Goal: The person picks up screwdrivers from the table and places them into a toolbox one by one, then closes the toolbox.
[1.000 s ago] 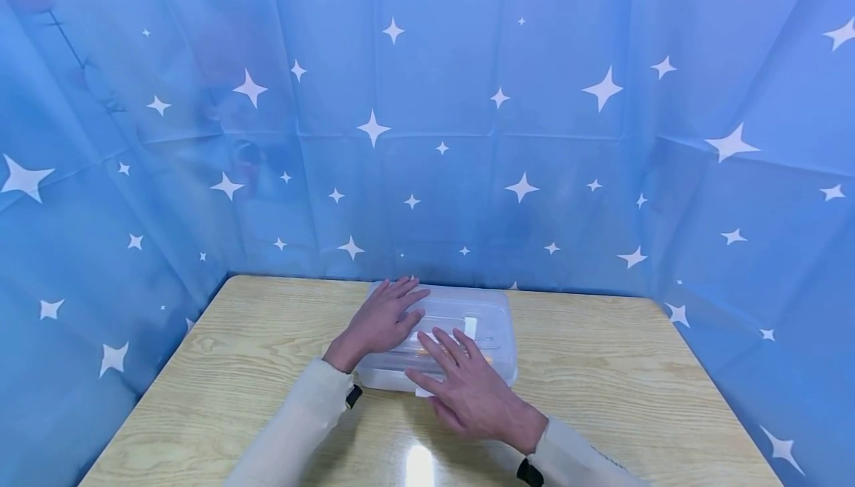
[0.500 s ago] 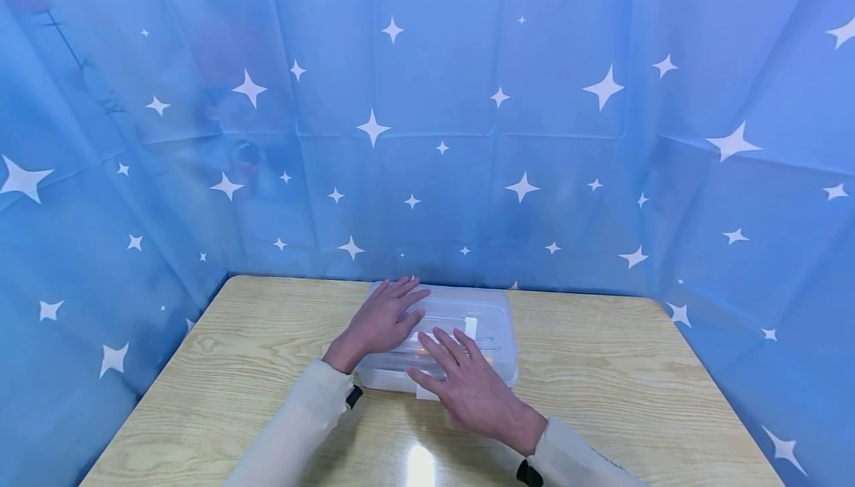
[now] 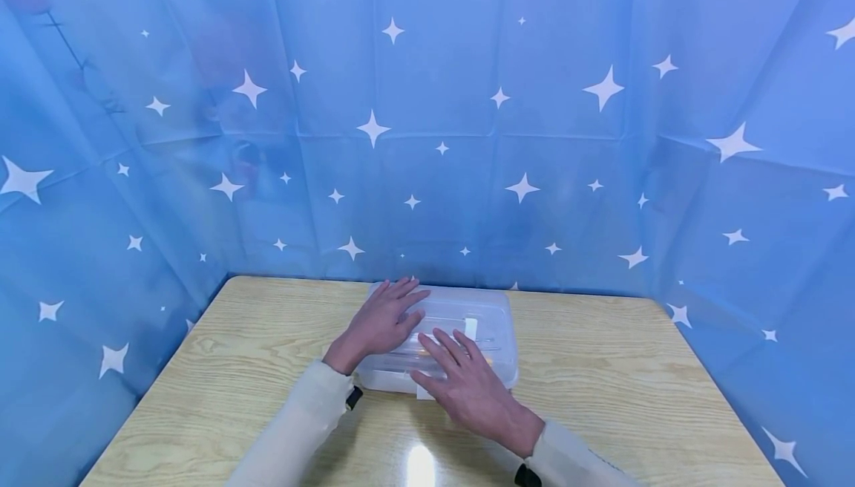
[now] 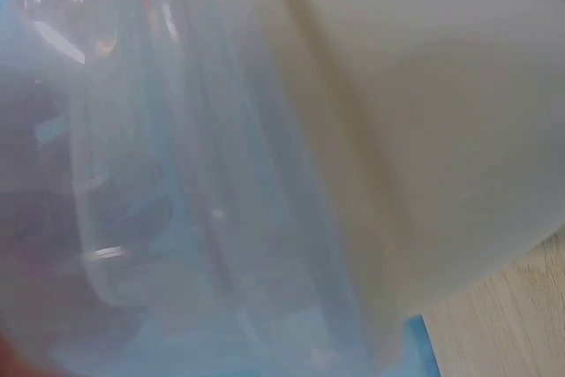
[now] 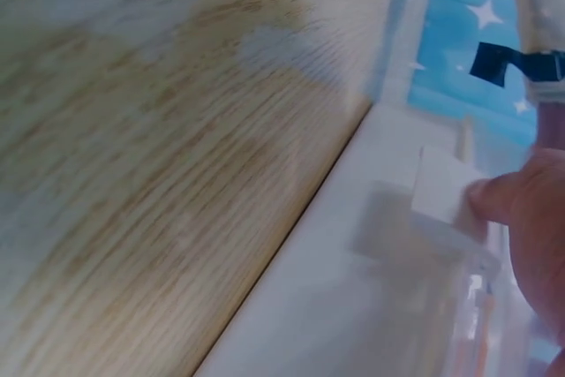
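A translucent plastic storage box [image 3: 501, 318] with its lid on sits at the back middle of the table. Through the lid show slim items with touches of orange, their kind unclear. My left hand [image 3: 381, 325] rests flat on the lid's left part, fingers spread. Over the front right of the lid lies my right hand [image 3: 470, 392], its fingers straight and spread. In the right wrist view its thumb [image 5: 496, 199] touches a white latch flap [image 5: 441, 190], which sticks out from the box's front. The left wrist view shows the box wall [image 4: 177, 174] close up and blurred.
The wooden table [image 3: 601, 368] spreads out on both sides of the box and in front of it. A blue star-patterned curtain [image 3: 441, 101] hangs right behind the box and along both sides.
The right thumb, visible below the hand a second ago, is now tucked out of sight in the head view. That hand has shifted slightly. The left hand and the box stay put.
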Demonstrator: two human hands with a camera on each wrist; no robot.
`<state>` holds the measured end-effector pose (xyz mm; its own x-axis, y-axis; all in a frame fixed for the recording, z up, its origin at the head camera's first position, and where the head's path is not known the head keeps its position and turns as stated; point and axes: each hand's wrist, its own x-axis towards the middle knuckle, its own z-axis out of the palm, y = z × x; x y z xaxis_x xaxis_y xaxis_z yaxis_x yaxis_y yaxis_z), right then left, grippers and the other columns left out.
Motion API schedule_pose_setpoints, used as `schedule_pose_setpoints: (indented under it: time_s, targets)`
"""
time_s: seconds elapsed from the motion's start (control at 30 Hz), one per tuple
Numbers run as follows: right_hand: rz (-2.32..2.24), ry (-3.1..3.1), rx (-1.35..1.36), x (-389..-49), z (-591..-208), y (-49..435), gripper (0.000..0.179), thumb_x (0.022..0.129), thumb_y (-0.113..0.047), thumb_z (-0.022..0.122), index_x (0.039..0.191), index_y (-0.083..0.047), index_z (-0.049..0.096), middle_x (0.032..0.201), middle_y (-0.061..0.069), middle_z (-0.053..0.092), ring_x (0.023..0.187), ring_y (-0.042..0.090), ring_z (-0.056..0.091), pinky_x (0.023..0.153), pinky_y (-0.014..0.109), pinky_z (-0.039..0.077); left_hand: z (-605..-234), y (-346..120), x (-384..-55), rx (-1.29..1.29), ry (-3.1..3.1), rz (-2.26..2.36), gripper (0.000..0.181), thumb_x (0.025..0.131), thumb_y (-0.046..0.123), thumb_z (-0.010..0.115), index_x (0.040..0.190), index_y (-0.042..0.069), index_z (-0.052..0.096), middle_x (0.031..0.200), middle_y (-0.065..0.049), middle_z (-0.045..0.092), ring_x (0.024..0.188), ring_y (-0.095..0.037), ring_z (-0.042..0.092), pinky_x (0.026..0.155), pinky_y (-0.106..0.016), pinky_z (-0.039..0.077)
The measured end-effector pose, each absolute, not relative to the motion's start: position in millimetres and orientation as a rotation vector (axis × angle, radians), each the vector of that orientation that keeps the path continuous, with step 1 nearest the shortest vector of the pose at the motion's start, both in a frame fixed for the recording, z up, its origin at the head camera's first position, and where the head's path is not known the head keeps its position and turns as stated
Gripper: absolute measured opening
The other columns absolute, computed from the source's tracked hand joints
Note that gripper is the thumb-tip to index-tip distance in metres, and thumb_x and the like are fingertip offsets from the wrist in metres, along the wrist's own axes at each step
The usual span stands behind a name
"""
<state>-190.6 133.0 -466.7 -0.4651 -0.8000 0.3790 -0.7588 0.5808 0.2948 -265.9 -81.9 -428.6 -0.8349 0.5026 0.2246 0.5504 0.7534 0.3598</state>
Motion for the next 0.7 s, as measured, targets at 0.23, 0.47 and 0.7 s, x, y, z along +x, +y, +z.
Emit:
schedule_pose_setpoints:
  time_s: [0.23,0.47,0.7]
  targets:
    - [-0.134,-2.316,1.219,-191.5,-468.7,132.9,0.055,0.081,-0.040,0.081,0.132,-0.034,0.063,0.156,0.010,0.038,0.144,0.034,0.035,0.115,0.054,0.031,-428.2,-81.9,-264.9,-0.845,-2.838,-0.628,0.047,0.105,0.038,0.044,0.146,0.017,0.051,0.156,-0.011,0.039,0.148,-0.029,0.029,0.122,-0.052,0.015]
    - [-0.153,-2.308,1.195,-191.5,-472.0,133.4,0.069,0.080,-0.043,0.082,0.142,-0.035,0.053,0.156,0.009,0.038,0.144,0.032,0.034,0.116,0.052,0.030,-430.3,-82.0,-265.8,-0.840,-2.844,-0.625,0.047,0.105,0.039,0.043,0.146,0.018,0.050,0.157,-0.009,0.039,0.149,-0.028,0.028,0.123,-0.051,0.015]
    - [-0.180,-2.343,1.156,-190.9,-471.6,129.7,0.087,0.079,-0.046,0.081,0.152,-0.028,0.037,0.159,0.010,0.033,0.144,0.030,0.034,0.116,0.051,0.030,-429.6,-82.4,-266.7,-0.836,-2.851,-0.623,0.047,0.105,0.039,0.043,0.146,0.018,0.050,0.157,-0.008,0.038,0.149,-0.027,0.028,0.123,-0.050,0.014]
